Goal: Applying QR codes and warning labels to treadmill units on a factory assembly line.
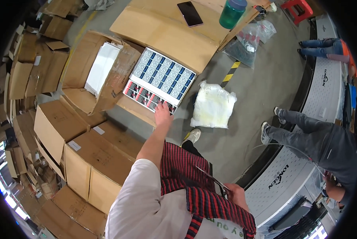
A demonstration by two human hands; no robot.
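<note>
In front of me, a block of small white boxes with blue labels and printed squares [162, 73] lies on the cardboard. Along its near side runs a strip of red, black and white small boxes [140, 95]. My left hand [162, 114] reaches onto the right part of that strip, fingers stretched out and touching the boxes; I see nothing gripped in it. Close to my striped apron [182, 163], my right hand [237, 195] is closed on a long thin-bladed metal tool [210, 176], which points up and left. The fingers partly hide its handle.
An open carton [76, 81] holding white sheets stands at the left, with closed cartons [102, 155] nearer me. A dark phone [190, 14] and green bottle [232, 15] sit at the far side. A white wrapped bundle [214, 105] lies on the floor; a co-worker [318, 135] stands right.
</note>
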